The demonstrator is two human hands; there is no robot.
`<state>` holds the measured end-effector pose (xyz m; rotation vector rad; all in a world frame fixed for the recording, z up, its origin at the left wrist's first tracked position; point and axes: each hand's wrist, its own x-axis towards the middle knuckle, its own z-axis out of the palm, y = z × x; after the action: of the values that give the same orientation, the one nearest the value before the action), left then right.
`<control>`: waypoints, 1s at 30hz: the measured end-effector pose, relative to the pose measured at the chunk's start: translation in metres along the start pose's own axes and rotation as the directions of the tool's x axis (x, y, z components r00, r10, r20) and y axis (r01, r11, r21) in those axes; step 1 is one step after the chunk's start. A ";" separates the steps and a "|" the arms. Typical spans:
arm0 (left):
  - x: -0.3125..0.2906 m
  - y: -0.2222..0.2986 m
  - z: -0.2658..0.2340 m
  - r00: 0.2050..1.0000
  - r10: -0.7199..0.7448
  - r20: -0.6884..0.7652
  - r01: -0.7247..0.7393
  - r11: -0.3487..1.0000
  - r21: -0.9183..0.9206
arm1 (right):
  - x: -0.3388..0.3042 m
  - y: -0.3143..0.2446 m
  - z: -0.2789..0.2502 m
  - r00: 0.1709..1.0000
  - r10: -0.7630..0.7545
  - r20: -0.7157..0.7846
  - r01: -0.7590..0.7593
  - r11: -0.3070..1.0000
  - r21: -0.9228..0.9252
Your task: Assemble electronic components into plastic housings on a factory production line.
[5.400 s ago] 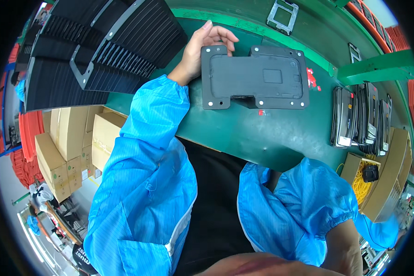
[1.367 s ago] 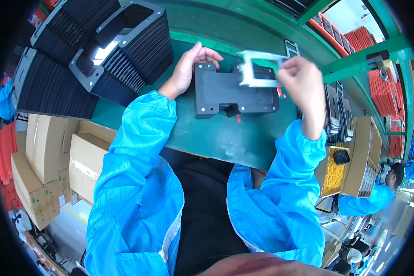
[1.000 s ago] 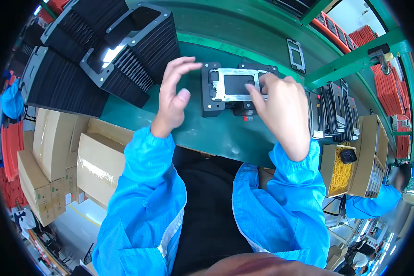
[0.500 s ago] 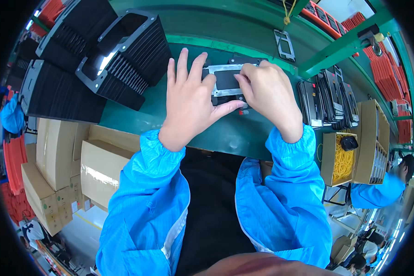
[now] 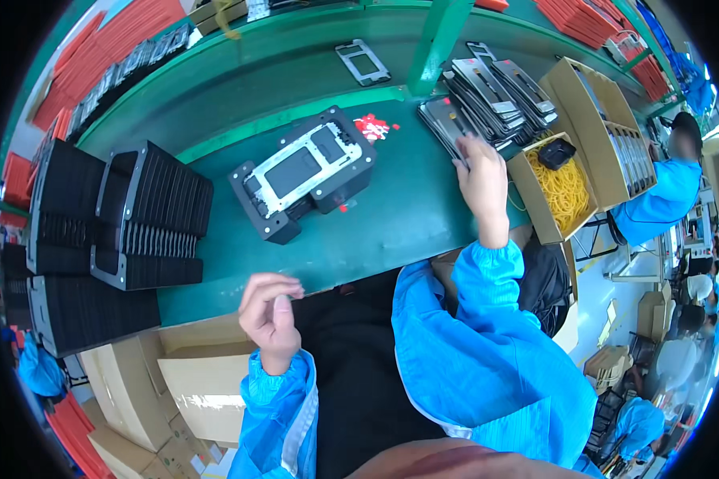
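My right hand (image 5: pixel 484 180) is closed at the near edge of a flat grey phone-sized panel (image 5: pixel 446 121), fingertips pinching its corner. That panel lies at the left of a pile of similar panels (image 5: pixel 487 94). My left hand (image 5: pixel 272 321) hovers by the front edge of the bench, its fingers loosely bent, the thumb apart and nothing visible in it. Between the hands and the back ledge, a black fixture block (image 5: pixel 339 191) sits tilted on the bench. It carries a silver metal frame (image 5: pixel 327 166) with rectangular openings.
Black slotted racks (image 5: pixel 156 215) stand at the left of the green bench (image 5: pixel 399 207). Red scraps (image 5: pixel 373 128) lie behind the fixture. A box of yellow bands (image 5: pixel 563 188) holds a small black tray (image 5: pixel 557 153). Another silver frame (image 5: pixel 363 62) leans behind. A co-worker (image 5: pixel 667 191) is at right.
Both hands have left the frame in the fixture. My right hand has gone right to the panels; my left has drawn back toward me. The view has turned to the right.
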<state>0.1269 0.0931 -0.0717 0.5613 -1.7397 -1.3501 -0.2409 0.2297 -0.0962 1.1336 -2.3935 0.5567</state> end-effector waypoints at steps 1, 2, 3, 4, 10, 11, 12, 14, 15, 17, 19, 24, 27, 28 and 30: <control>0.001 -0.001 0.003 1.000 0.004 0.006 -0.004 1.000 -0.007 | -0.004 -0.009 -0.010 0.999 0.034 0.037 -0.035 0.999 0.025; 0.003 -0.002 0.007 0.997 0.021 0.070 -0.021 1.000 -0.001 | -0.007 -0.016 -0.018 0.995 0.067 0.073 -0.071 0.996 0.048; 0.005 -0.002 0.011 0.990 0.040 0.134 -0.041 0.999 0.004 | -0.010 -0.020 -0.024 0.995 0.069 0.066 -0.072 0.997 0.040; 0.009 -0.001 0.015 0.979 0.061 0.196 -0.065 0.998 0.012 | -0.011 -0.024 -0.030 0.995 0.103 -0.006 -0.102 0.988 0.119; 0.026 0.029 0.074 0.964 -0.085 0.251 0.167 0.931 -0.325 | -0.043 -0.089 -0.074 0.978 0.092 -0.187 0.078 0.673 0.736; 0.026 0.024 0.075 0.965 -0.077 0.252 0.160 0.932 -0.325 | -0.044 -0.100 -0.080 0.977 -0.129 -0.167 0.211 0.549 0.809; 0.024 0.011 0.076 0.954 0.057 0.296 0.027 0.962 -0.271 | -0.044 -0.109 -0.085 0.923 -0.345 -0.173 0.309 0.391 0.867; 0.022 -0.009 0.072 0.870 0.302 0.389 -0.253 0.952 -0.174 | -0.047 -0.131 -0.089 0.838 -0.535 -0.112 0.293 0.266 0.919; 0.019 -0.010 0.069 0.866 0.313 0.390 -0.262 0.948 -0.180 | -0.052 -0.138 -0.088 0.837 -0.535 -0.119 0.303 0.271 0.914; 0.014 -0.004 0.069 0.901 0.131 0.413 -0.111 0.991 -0.072 | -0.056 -0.139 -0.081 0.964 -0.259 0.056 -0.035 0.083 0.996; 0.009 -0.004 0.068 0.914 0.057 0.402 -0.055 0.998 -0.017 | -0.056 -0.140 -0.078 0.977 -0.149 0.153 -0.163 -0.054 0.985; 0.011 -0.003 0.059 0.890 0.151 0.431 -0.299 0.906 0.300 | -0.053 -0.148 -0.068 0.945 -0.158 0.288 -0.321 -0.259 0.911; 0.015 0.004 0.050 0.860 0.216 0.463 -0.397 0.853 0.339 | -0.050 -0.138 -0.068 0.914 -0.261 0.312 -0.383 -0.295 0.875; 0.017 0.004 0.048 0.842 0.211 0.496 -0.375 0.890 0.258 | -0.044 -0.131 -0.069 0.900 -0.370 0.229 -0.337 -0.260 0.905; 0.018 0.005 0.044 0.796 0.213 0.567 -0.318 0.944 0.091 | -0.028 -0.119 -0.072 0.821 -0.568 0.063 -0.224 -0.218 0.950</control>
<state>0.0816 0.1049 -0.0635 -0.0069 -2.3277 -1.2230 -0.1156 0.2152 -0.0321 2.4686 -1.4124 2.7091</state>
